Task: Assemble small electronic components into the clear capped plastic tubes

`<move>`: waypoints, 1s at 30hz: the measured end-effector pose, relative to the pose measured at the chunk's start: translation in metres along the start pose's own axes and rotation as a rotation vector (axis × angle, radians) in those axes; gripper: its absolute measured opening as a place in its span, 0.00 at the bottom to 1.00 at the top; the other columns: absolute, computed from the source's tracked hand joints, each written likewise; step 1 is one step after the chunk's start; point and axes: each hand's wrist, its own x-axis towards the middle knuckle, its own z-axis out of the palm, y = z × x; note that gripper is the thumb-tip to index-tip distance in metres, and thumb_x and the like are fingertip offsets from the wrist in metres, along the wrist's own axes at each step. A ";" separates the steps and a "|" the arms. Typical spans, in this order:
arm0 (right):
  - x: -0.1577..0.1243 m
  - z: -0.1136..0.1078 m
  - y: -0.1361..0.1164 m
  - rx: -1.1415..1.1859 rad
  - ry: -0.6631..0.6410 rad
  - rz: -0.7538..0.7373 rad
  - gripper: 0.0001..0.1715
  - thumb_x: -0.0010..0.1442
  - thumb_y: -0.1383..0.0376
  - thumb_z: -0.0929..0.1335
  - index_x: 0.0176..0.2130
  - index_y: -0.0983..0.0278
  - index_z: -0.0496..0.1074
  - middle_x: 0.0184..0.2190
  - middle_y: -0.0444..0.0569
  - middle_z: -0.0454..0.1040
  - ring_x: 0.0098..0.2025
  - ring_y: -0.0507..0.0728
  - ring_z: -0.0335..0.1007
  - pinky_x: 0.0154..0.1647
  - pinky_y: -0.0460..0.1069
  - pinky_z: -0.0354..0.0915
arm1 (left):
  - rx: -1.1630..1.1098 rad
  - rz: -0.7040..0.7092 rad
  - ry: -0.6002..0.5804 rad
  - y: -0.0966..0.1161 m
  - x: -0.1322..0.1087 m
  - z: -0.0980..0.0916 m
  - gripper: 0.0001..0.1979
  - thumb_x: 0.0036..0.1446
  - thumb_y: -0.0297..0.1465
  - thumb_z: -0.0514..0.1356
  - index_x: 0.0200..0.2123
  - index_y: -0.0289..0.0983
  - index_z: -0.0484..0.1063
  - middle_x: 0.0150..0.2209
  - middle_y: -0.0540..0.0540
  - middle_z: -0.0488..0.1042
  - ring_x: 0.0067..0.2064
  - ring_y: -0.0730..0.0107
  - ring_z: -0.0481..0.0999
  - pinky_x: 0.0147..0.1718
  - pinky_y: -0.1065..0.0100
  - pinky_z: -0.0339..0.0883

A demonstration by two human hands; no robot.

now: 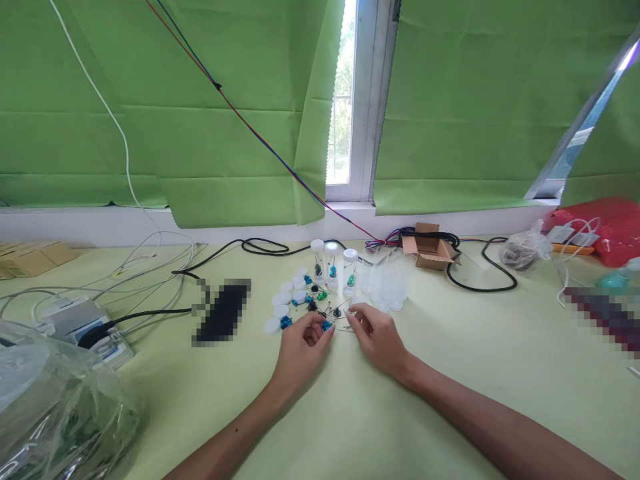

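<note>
My left hand [306, 340] is closed, with a small blue piece [327, 325] pinched between thumb and fingertips. Close by on its right, the fingers of my right hand [375, 337] are pressed together beside some thin pale sticks; what they hold is too small to make out. Just beyond both hands lies a loose group of small blue, green and black pieces, among them a green piece [323, 295]. Three clear tubes with white caps stand behind, including a right-hand tube [351, 268] with a green piece inside. Several loose white caps [281, 311] lie to the left.
Several clear empty tubes [385, 283] lie right of the capped ones. Behind them are an open cardboard box [427, 247] and a black cable [483, 289]. A power strip [85, 327] and a clear plastic bag [65, 407] sit at left; a red bag [607, 230] at far right.
</note>
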 end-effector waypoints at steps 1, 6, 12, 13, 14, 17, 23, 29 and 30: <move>0.001 -0.001 0.001 -0.036 0.020 0.005 0.10 0.66 0.63 0.62 0.42 0.65 0.71 0.27 0.47 0.74 0.24 0.52 0.63 0.27 0.47 0.59 | 0.066 0.025 -0.010 -0.001 -0.001 0.000 0.07 0.51 0.35 0.66 0.29 0.38 0.74 0.20 0.52 0.66 0.22 0.72 0.64 0.23 0.72 0.56; 0.002 -0.002 0.005 -0.158 0.013 -0.002 0.10 0.65 0.66 0.62 0.40 0.65 0.71 0.31 0.50 0.76 0.24 0.53 0.66 0.28 0.48 0.60 | 0.181 0.095 -0.057 -0.006 -0.003 0.001 0.04 0.51 0.33 0.64 0.29 0.39 0.75 0.19 0.51 0.68 0.22 0.70 0.64 0.23 0.70 0.53; 0.001 -0.003 0.001 -0.227 -0.098 -0.028 0.06 0.62 0.69 0.64 0.38 0.64 0.71 0.28 0.47 0.74 0.26 0.53 0.66 0.29 0.47 0.59 | 0.296 0.041 -0.151 -0.004 -0.002 -0.001 0.07 0.55 0.34 0.60 0.36 0.38 0.75 0.22 0.51 0.70 0.25 0.67 0.67 0.26 0.69 0.57; 0.001 -0.003 0.000 -0.241 -0.117 -0.030 0.06 0.61 0.69 0.64 0.37 0.64 0.71 0.27 0.46 0.73 0.26 0.53 0.66 0.30 0.47 0.58 | 0.317 0.033 -0.165 -0.003 -0.002 -0.001 0.07 0.55 0.33 0.60 0.36 0.38 0.74 0.22 0.52 0.70 0.26 0.67 0.68 0.27 0.69 0.57; 0.001 -0.003 -0.001 -0.254 -0.138 -0.029 0.05 0.60 0.69 0.65 0.36 0.64 0.71 0.26 0.45 0.72 0.26 0.53 0.66 0.30 0.47 0.58 | 0.334 0.029 -0.176 -0.002 -0.002 -0.001 0.07 0.56 0.33 0.59 0.37 0.38 0.73 0.23 0.52 0.70 0.26 0.67 0.68 0.27 0.69 0.58; 0.002 -0.003 -0.003 -0.285 -0.205 -0.019 0.04 0.60 0.69 0.66 0.36 0.64 0.71 0.27 0.45 0.72 0.28 0.53 0.67 0.30 0.47 0.57 | 0.359 0.028 -0.188 0.000 -0.003 -0.001 0.08 0.57 0.33 0.58 0.38 0.38 0.73 0.23 0.52 0.70 0.27 0.68 0.69 0.29 0.68 0.59; 0.002 -0.004 -0.003 -0.339 -0.280 -0.025 0.04 0.60 0.70 0.66 0.34 0.64 0.72 0.31 0.47 0.73 0.31 0.54 0.68 0.31 0.47 0.56 | 0.374 0.032 -0.162 -0.002 -0.004 0.001 0.11 0.55 0.32 0.59 0.42 0.39 0.72 0.26 0.52 0.70 0.27 0.69 0.69 0.29 0.68 0.61; 0.002 -0.003 -0.002 -0.354 -0.308 -0.009 0.06 0.63 0.70 0.65 0.34 0.64 0.71 0.32 0.47 0.74 0.32 0.55 0.69 0.32 0.48 0.58 | 0.369 0.032 -0.152 -0.002 -0.004 0.001 0.12 0.56 0.31 0.58 0.44 0.39 0.70 0.29 0.52 0.72 0.26 0.70 0.69 0.29 0.68 0.62; 0.002 -0.003 -0.001 -0.358 -0.306 -0.005 0.06 0.63 0.70 0.65 0.34 0.64 0.71 0.32 0.48 0.74 0.32 0.55 0.69 0.32 0.48 0.58 | 0.367 0.036 -0.150 -0.002 -0.004 0.001 0.11 0.56 0.31 0.58 0.44 0.39 0.70 0.29 0.52 0.72 0.26 0.70 0.69 0.29 0.68 0.62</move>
